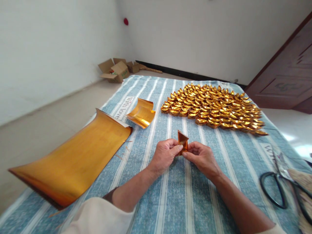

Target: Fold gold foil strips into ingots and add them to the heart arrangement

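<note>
A small folded piece of gold foil paper (182, 140) stands up between my two hands, over a blue striped cloth (170, 195). My left hand (165, 156) pinches its left side with thumb and fingers. On the other side my right hand (202, 158) grips the same piece. A large curled sheet of gold foil (75, 159) lies to the left of my left arm. Beyond it sits a smaller curled stack of gold sheets (141, 113). Several rows of folded gold paper ingots (212, 107) cover the cloth further back, to the right.
Black-handled scissors (278, 187) lie at the right edge of the cloth beside a straw-coloured brush (303, 188). Opened cardboard boxes (117, 70) sit on the floor by the far wall. A dark wooden door (285, 74) stands at the right.
</note>
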Demonstrator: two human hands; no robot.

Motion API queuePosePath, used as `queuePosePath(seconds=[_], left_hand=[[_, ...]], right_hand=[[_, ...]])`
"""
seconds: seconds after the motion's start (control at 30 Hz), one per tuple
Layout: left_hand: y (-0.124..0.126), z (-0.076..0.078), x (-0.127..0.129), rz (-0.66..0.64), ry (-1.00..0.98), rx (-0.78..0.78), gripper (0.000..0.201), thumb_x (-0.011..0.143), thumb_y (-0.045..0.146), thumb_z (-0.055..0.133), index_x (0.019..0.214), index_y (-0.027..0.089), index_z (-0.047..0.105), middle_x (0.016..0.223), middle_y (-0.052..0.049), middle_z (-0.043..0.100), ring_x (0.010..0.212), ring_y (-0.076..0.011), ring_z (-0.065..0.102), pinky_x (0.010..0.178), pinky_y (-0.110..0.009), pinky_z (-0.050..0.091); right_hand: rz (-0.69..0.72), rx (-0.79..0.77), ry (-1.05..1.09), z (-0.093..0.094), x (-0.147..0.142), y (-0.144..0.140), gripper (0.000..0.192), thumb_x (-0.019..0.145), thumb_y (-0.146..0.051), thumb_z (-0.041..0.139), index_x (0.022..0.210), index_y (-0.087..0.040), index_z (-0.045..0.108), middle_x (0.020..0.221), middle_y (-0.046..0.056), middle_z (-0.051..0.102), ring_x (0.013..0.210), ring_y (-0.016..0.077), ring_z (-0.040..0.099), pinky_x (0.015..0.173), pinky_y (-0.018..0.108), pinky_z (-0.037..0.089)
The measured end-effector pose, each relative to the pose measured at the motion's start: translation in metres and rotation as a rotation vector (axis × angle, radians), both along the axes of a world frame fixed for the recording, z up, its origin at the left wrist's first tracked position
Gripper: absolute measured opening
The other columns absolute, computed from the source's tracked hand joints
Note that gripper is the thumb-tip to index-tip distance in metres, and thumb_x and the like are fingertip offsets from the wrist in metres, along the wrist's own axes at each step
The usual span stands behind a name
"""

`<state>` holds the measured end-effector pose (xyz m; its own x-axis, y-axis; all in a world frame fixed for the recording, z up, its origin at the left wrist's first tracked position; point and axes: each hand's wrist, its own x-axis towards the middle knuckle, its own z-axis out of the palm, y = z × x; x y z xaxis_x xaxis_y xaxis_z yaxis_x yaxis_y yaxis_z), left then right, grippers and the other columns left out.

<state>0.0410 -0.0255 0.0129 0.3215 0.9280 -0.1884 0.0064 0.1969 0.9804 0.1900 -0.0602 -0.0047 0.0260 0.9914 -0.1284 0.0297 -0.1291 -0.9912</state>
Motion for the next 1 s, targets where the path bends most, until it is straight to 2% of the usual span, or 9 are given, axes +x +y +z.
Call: queuePosePath(seconds=[0.2, 0.33, 0.5, 0.67, 1.0], left_hand=[[-0.001, 0.002, 0.002, 0.021, 0.014, 0.060, 0.014, 0.075, 0.027, 0.064, 0.073, 0.013, 0.067, 0.069, -0.002, 0.066, 0.064, -0.0125, 0.057, 0.063, -0.025, 0.042], [0.001, 0.002, 0.003, 0.099, -0.061, -0.008, 0.015, 0.073, 0.028, 0.065, 0.075, 0.013, 0.066, 0.070, -0.002, 0.066, 0.066, -0.0136, 0.059, 0.064, -0.025, 0.043], [0.000, 0.001, 0.005, 0.112, -0.112, -0.075, 0.016, 0.072, 0.029, 0.065, 0.074, 0.013, 0.066, 0.062, 0.000, 0.059, 0.062, -0.0129, 0.056, 0.061, -0.025, 0.042], [-0.002, -0.003, 0.008, 0.152, -0.135, -0.106, 0.016, 0.071, 0.030, 0.066, 0.071, 0.014, 0.064, 0.060, 0.001, 0.055, 0.061, -0.0130, 0.056, 0.060, -0.026, 0.043], [-0.005, -0.002, 0.009, 0.158, -0.231, -0.234, 0.015, 0.073, 0.028, 0.067, 0.073, 0.013, 0.064, 0.068, -0.003, 0.062, 0.067, -0.0143, 0.061, 0.068, -0.028, 0.047]], right_hand=[[-0.024, -0.083, 0.049, 0.003, 0.000, -0.001, 0.029, 0.065, -0.038, 0.077, 0.076, -0.017, 0.062, 0.065, -0.001, 0.065, 0.056, 0.0098, 0.057, 0.049, 0.021, 0.039], [0.000, -0.155, 0.093, 0.003, -0.002, -0.003, 0.035, 0.064, -0.038, 0.078, 0.085, -0.017, 0.062, 0.062, -0.001, 0.066, 0.053, 0.0113, 0.060, 0.042, 0.018, 0.037], [0.052, -0.167, 0.184, 0.003, -0.007, -0.005, 0.032, 0.067, -0.042, 0.075, 0.078, -0.015, 0.063, 0.062, 0.002, 0.067, 0.047, 0.0127, 0.062, 0.038, 0.019, 0.041], [0.007, -0.168, 0.255, 0.000, -0.014, -0.008, 0.033, 0.069, -0.043, 0.073, 0.081, -0.014, 0.064, 0.062, 0.003, 0.068, 0.049, 0.0142, 0.064, 0.038, 0.020, 0.042], [-0.059, -0.217, 0.296, 0.005, -0.021, -0.011, 0.034, 0.067, -0.044, 0.075, 0.075, -0.014, 0.061, 0.055, 0.002, 0.066, 0.042, 0.0136, 0.061, 0.035, 0.019, 0.040]])
